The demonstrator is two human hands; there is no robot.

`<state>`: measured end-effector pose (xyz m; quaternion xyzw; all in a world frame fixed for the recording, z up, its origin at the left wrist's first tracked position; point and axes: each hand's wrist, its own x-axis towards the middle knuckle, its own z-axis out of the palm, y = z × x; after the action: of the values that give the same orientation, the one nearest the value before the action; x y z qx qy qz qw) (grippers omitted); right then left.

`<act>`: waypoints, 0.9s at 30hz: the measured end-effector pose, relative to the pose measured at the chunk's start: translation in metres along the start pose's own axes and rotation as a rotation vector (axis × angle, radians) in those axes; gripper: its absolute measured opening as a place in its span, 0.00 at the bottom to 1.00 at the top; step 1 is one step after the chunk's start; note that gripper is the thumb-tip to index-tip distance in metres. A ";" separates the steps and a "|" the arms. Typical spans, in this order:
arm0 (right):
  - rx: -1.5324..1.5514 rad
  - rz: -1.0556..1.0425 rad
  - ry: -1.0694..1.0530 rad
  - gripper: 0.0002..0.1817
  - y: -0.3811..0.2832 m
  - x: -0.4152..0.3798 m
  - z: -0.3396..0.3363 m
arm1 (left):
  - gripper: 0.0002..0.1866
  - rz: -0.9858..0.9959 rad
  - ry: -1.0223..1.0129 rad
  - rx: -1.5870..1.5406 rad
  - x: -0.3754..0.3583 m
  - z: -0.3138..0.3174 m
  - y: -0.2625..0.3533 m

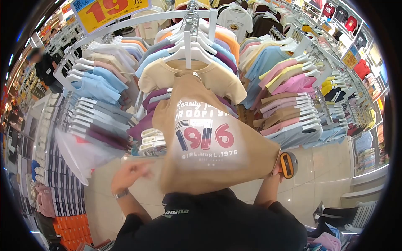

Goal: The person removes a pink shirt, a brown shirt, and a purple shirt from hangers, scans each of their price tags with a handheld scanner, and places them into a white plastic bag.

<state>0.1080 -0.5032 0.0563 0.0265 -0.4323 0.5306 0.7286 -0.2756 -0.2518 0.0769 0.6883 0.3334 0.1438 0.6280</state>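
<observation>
A brown T-shirt (243,167) printed with "1976" hangs spread out in front of me, its lower right corner reaching my right hand (277,170). That hand is closed around a grey-and-orange handheld device (288,164), whose exact kind I cannot make out. Whether the fingers also pinch the shirt is hidden. My left hand (129,175) is left of the shirt, touching nothing I can see, with its fingers stretched out and blurred. Farther left, a clear plastic bag (86,152) is blurred in front of the hanging clothes. A cream T-shirt (153,78) hangs behind the brown one.
White metal racks (211,25) carry rows of coloured T-shirts on both sides. A yellow price sign (109,13) stands above. Orange boxes (71,230) are stacked at the lower left. A person (44,69) in dark clothes is at the far left. Folded clothes (326,242) lie lower right.
</observation>
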 end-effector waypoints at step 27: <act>-0.779 0.587 -0.557 0.26 0.138 0.120 0.028 | 0.22 0.377 -0.273 1.879 0.261 0.131 0.150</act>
<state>-0.0107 -0.3673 0.0945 -0.2269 -0.7618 0.4851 0.3644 0.0389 -0.1841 0.1415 0.9626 0.1205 -0.1643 -0.1784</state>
